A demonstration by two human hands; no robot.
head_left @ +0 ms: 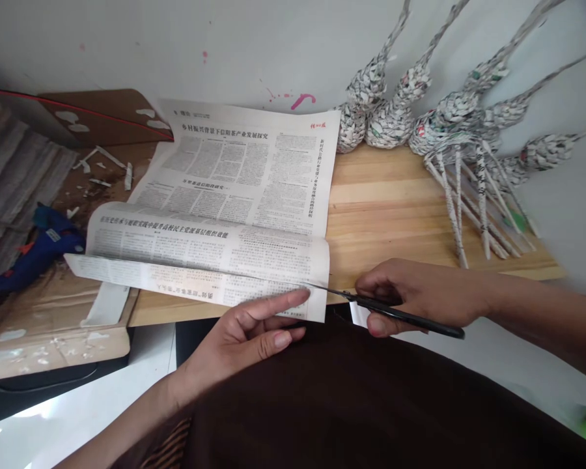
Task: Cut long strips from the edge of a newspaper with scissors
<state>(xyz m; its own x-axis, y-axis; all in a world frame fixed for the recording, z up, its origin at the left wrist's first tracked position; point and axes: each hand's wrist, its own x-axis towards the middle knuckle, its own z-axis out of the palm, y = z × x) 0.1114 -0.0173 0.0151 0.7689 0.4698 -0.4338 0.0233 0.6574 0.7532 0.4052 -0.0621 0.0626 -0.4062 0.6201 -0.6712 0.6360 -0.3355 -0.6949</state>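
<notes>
A folded newspaper [234, 189] lies on a wooden tabletop [381, 208], its near edge hanging over the front. My left hand [254, 332] pinches the paper's lower right corner, index finger stretched along the edge. My right hand [420, 296] grips black scissors [395, 314]. Their blade tip touches the paper's right edge, level with a fold line.
Woven newspaper bird figures [449, 124] and rolled paper sticks [473, 202] stand at the back right against the white wall. A blue glue gun [39, 244] lies on cardboard [53, 319] at the left, among paper scraps. A dark brown cloth [351, 397] covers my lap.
</notes>
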